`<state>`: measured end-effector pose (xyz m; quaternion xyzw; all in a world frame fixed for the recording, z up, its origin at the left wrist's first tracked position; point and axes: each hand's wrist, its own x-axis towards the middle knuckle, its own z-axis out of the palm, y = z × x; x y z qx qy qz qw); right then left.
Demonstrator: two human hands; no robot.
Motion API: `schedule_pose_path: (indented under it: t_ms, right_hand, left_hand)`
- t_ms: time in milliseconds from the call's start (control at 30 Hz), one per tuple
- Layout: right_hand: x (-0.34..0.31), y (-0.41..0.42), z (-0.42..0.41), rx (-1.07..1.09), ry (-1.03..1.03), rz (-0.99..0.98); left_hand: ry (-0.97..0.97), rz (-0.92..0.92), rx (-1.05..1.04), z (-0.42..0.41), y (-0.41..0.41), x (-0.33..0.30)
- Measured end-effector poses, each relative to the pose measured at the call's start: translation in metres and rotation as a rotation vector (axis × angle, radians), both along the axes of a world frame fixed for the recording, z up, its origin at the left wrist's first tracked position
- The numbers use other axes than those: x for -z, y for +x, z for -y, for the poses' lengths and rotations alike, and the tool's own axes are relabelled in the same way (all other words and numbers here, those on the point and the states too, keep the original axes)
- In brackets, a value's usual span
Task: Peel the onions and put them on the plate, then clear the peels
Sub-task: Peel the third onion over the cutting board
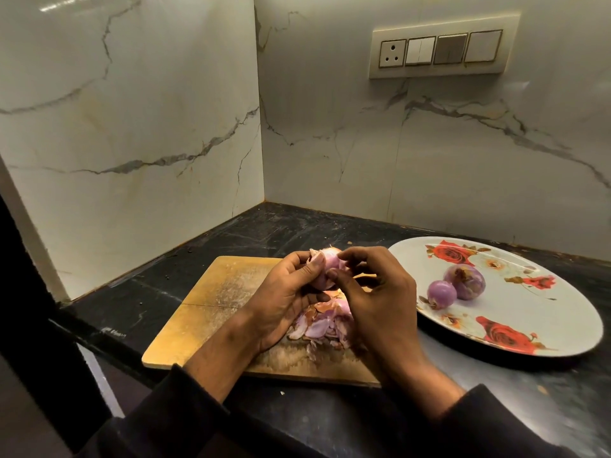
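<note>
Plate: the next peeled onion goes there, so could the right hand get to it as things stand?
Probably yes. The plate lies just right of the right hand, nothing between them, bare space beside its two onions. Both hands are now on the onion being peeled.

Left hand [284, 292] grips onion [325, 271]; right hand [380, 292] apparently pinches its skin.

Hands [330, 292] hide the onion [325, 267] (perhaps mostly).

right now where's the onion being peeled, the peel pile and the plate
onion [325, 271], head view, pale flesh between both hands
peel pile [325, 325], head view, middle of the heap
plate [562, 328], head view, bare white rim on the right
</note>
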<state>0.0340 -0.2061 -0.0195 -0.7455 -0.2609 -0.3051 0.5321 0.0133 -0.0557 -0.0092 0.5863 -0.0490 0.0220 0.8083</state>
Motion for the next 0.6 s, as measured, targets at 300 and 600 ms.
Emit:
schedule_pose_path:
  t_ms: [300, 600]
  right_hand:
    - [-0.001, 0.007, 0.004, -0.074, 0.053, -0.073]
    - [-0.003, 0.011, 0.007, -0.034, -0.072, -0.026]
  left_hand:
    - [0.048, 0.033, -0.028, 0.000, 0.000, 0.001]
    - [0.078, 0.031, -0.051, 0.000, 0.000, 0.001]
